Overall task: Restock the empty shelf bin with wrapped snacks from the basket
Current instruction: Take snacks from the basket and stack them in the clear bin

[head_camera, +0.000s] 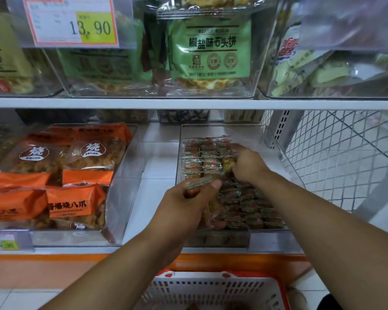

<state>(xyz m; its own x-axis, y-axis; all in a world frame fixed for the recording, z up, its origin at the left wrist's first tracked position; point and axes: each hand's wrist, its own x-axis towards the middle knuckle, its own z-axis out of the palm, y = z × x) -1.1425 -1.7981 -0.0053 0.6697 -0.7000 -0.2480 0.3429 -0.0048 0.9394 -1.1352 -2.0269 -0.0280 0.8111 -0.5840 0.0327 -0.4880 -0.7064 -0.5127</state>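
Two clear bins sit on the lower shelf: the left bin [130,198] holds orange bags [74,204], and the shelf bin [285,166] before me is lined with rows of wrapped snacks [202,159]. My left hand [188,204] clutches a bunch of them at its front. My right hand [246,164] pinches one among the far rows. Below stands the white basket [211,291].

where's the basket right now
In the head view the basket sits at the bottom centre, below the shelf edge and under the clear bin of wrapped snacks, between the person's forearms.
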